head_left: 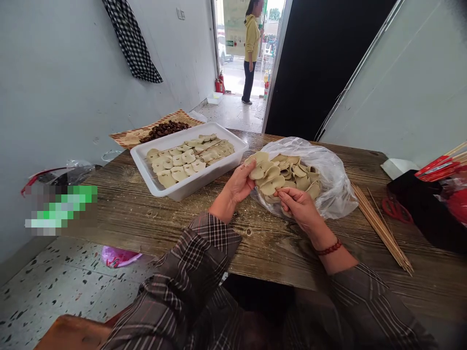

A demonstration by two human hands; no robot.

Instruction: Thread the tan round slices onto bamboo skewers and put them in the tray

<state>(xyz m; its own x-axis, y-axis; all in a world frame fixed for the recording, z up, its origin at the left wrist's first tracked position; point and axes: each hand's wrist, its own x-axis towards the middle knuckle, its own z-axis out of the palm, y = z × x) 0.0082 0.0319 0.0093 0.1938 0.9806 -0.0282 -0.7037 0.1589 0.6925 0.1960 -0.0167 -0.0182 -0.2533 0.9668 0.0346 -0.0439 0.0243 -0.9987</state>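
My left hand (241,182) is closed on the left edge of a row of thin beige round slices (273,183), which overlap one another in the air. At the lower end of that row, my right hand (301,206) is closed in a pinch; what lies between its fingertips is hidden. Just behind both hands, a clear plastic bag (337,187) lies spread open with a heap of loose beige slices (302,182) in it. To the left stands a white tray (173,192), where similar slices (178,160) lie in rows with thin sticks through some of them.
Bamboo skewers (381,228) lie in a bundle at the right, beside red-handled scissors (397,210) and a black box (419,204). Dark reddish-brown pieces (166,130) rest on patterned paper behind the tray. A person (251,48) in yellow stands at the doorway.
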